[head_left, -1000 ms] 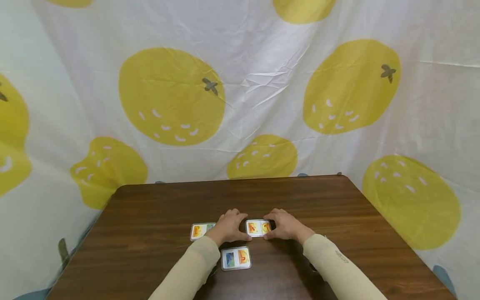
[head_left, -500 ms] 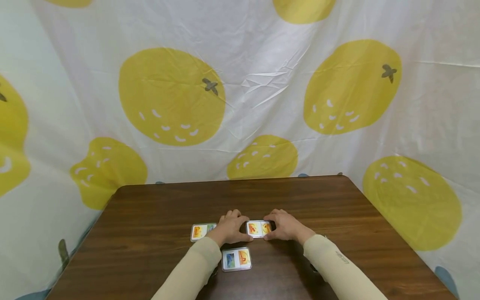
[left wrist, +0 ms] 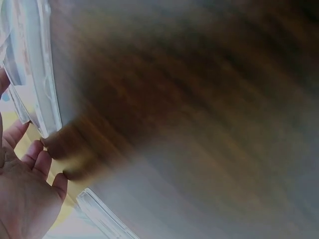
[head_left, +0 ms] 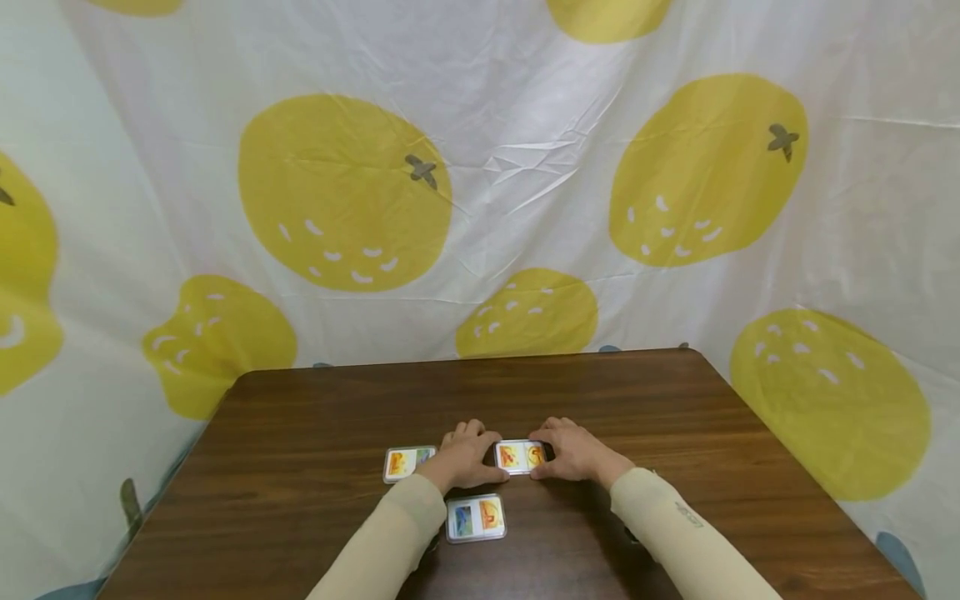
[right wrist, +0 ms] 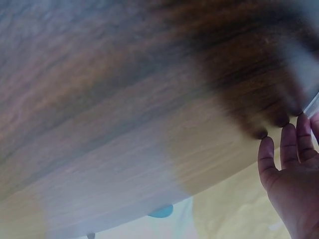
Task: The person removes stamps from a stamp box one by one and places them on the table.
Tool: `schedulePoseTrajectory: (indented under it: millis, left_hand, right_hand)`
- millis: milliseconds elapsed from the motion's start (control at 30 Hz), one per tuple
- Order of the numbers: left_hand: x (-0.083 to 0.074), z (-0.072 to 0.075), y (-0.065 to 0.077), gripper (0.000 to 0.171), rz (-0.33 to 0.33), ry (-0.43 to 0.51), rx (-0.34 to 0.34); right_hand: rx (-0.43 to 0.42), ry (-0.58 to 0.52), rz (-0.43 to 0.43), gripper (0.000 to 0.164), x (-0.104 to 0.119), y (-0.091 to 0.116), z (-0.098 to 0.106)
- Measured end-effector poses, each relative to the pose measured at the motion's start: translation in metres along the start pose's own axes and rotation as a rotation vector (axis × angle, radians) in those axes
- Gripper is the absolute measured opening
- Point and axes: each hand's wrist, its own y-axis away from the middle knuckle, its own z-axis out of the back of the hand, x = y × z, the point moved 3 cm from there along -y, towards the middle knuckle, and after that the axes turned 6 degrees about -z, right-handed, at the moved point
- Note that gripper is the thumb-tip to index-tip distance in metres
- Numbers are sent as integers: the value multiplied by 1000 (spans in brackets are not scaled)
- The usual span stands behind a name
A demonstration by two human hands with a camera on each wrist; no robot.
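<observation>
Table of brown wood (head_left: 315, 417) bears two clear rectangular plastic cases (head_left: 476, 518), the left hand (head_left: 467, 458) partly hiding one. It and the right hand (head_left: 576, 452) grip a third case (head_left: 521, 457)

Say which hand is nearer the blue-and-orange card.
Left. The left hand is just beyond the blue-and-orange card, its wrist close to the card's far left corner; the right hand is farther off, beyond and to the right.

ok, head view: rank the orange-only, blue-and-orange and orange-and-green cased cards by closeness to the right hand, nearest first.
1. Orange-only cased card: between both hands, beside the right hand.
2. Blue-and-orange cased card: front-left.
3. Orange-and-green cased card: far left, beyond the left hand.
</observation>
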Motion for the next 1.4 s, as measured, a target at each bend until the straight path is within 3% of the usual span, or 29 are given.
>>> schedulePoseTrajectory:
  millis: [200,433,633,1100,1400]
  left_hand:
    - [1,-1,-1,65,7,3,0]
    - [-7,8,6,63,-1,-8,17]
    - [-12,11,8,63,17,-4,1]
    - [-10,8,5,62,56,12,1]
    - [-6,2,3,61,50,17,1]
  right_hand:
    - [-2,29,10,59,1,1,-1]
    - [-7,43,12,66,1,1,-1]
    - [-11,54,16,61,0,2,-1]
    - [-21,71,45,56,2,3,0]
    - [0,57,2,64,0,1,-1]
